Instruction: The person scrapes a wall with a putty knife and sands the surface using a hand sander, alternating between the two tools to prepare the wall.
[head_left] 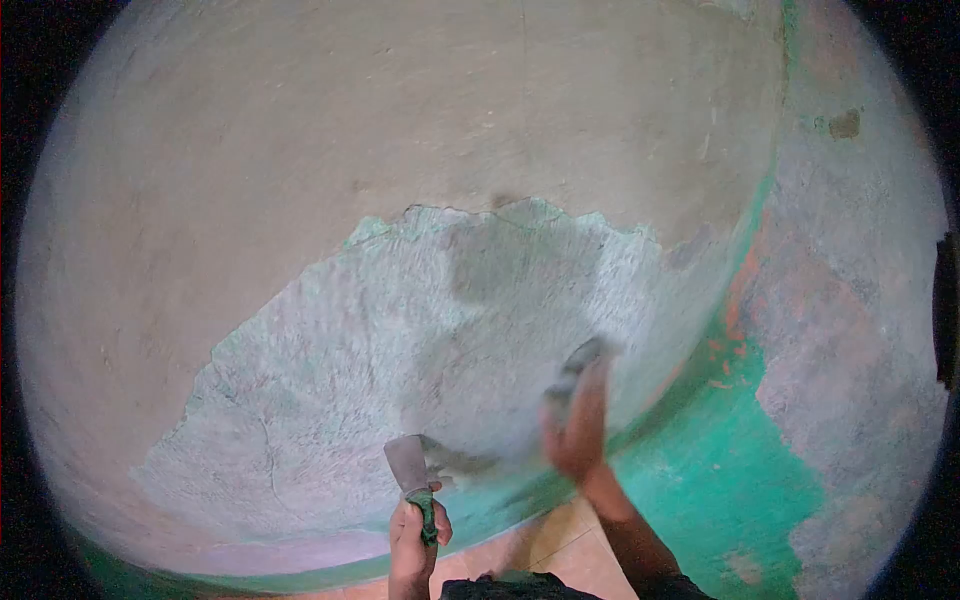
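Low in the head view, my left hand (415,530) is wrapped round the green handle of a putty knife (407,462), whose flat grey blade points up. My right hand (578,425), blurred by motion, is closed on a dark tool (585,355) held against the wall. The tool's exact shape is smeared. Around it, a smooth grey damp patch (480,350) covers part of the rough pale area (300,370) of the wall.
Bare grey-brown plaster (300,130) spans the upper wall. A corner runs down the right side, where the adjoining wall shows green paint (720,480) and mottled grey. Tiled floor (570,550) shows at the bottom. A dark object (945,310) stands at the right edge.
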